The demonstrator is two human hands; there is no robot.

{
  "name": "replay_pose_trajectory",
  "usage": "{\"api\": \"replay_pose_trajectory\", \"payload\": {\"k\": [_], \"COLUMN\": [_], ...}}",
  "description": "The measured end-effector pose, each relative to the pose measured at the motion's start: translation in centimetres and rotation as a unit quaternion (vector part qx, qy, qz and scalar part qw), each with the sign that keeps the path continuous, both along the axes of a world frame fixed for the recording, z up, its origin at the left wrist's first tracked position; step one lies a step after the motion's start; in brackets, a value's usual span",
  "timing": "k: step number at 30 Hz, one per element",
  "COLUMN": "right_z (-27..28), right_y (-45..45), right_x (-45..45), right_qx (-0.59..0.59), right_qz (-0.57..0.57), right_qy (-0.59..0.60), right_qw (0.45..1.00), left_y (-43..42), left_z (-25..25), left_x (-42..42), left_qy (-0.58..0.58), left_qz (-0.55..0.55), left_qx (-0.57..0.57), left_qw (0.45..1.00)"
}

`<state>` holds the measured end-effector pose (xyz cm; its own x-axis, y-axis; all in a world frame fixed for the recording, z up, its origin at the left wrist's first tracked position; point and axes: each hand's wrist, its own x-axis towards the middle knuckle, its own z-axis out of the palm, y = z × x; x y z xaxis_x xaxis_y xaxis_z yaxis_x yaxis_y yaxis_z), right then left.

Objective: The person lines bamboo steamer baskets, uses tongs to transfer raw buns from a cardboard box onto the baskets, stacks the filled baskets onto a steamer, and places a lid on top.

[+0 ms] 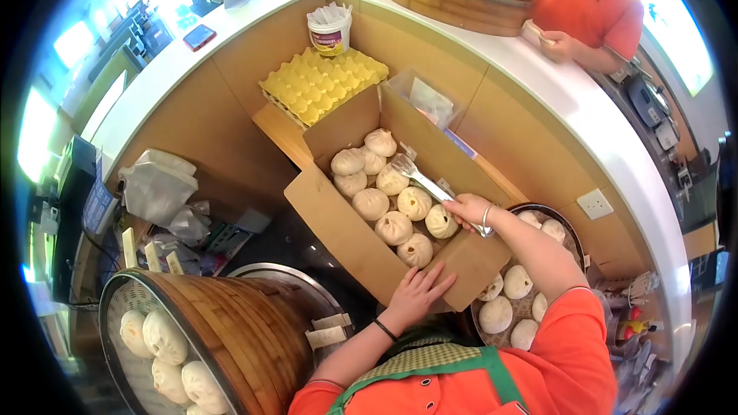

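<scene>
My right hand is closed on metal tongs, whose tips reach over the buns in an open cardboard box. The tips lie against a bun near the middle of the box; whether they grip it I cannot tell. Several steamed buns fill much of the box. Spread on the near flap of the box, my left hand has its fingers apart and holds nothing. Beside my right forearm, a round steamer tray holds more buns.
Tall stacked bamboo steamers with buns stand at the lower left. Behind the box are yellow egg trays, a white tub and a plastic container. Across the white counter, another person stands by a large steamer.
</scene>
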<state>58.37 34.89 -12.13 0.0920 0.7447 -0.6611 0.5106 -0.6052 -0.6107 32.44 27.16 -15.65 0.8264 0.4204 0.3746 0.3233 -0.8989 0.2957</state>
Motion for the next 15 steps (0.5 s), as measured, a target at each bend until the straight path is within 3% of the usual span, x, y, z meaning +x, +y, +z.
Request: {"api": "replay_pose_trajectory", "payload": {"k": [3, 6, 8, 10, 14, 15], "right_z": [-0.1, 2.2, 3.1, 3.4, -0.3, 0.0], "right_y": [0.3, 1.0, 1.2, 0.8, 1.0, 1.1], "right_x": [0.2, -1.0, -2.2, -1.8, -0.4, -1.2], "right_qx": [0.03, -0.033, -0.102, -0.105, -0.052, 0.015], "right_qz": [-0.013, -0.015, 0.063, 0.036, 0.026, 0.041], "right_qy": [0.055, -0.015, -0.139, -0.105, -0.074, -0.102], "right_qw": [0.998, 0.999, 0.983, 0.988, 0.996, 0.994], "left_y": [0.0, 0.0, 0.0, -0.2, -0.1, -0.1], "left_z": [0.1, 0.4, 0.3, 0.1, 0.2, 0.3], "left_x": [0.1, 0.1, -0.2, -0.1, 0.2, 0.2], "left_qy": [0.012, 0.018, 0.022, 0.021, 0.004, 0.013], "left_qz": [0.001, 0.0, -0.002, 0.002, 0.009, 0.007], "left_qx": [0.008, 0.012, 0.013, 0.009, 0.008, 0.003], "left_qw": [1.0, 1.0, 1.0, 1.0, 1.0, 1.0]}}
